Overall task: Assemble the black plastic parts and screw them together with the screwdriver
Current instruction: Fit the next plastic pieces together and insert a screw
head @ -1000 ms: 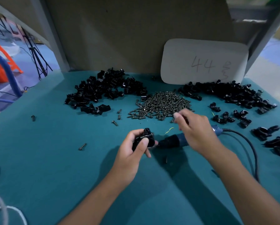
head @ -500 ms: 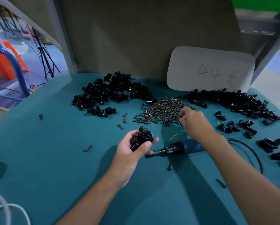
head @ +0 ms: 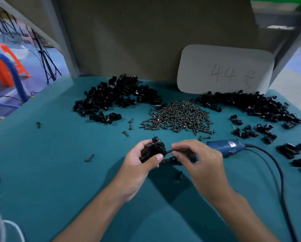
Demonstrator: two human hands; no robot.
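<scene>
My left hand [head: 142,165] grips a black plastic assembly [head: 154,149] a little above the teal table. My right hand [head: 197,158] pinches a dark screw [head: 169,151] whose tip touches the right side of the assembly. The blue electric screwdriver [head: 224,147] lies on the table behind my right hand, its black front end partly hidden by my fingers and its cable [head: 275,165] trailing to the right. A heap of screws [head: 179,117] sits behind my hands.
Heaps of black plastic parts lie at the back left [head: 114,98] and back right [head: 251,103]. Joined parts [head: 292,149] lie at the right edge. Loose screws [head: 89,157] are scattered on the table [head: 50,163]. A white card [head: 224,70] leans on the back wall.
My right hand has come back from the screw heap with a screw and brought it to the assembly in my left hand. The screwdriver stays on the table.
</scene>
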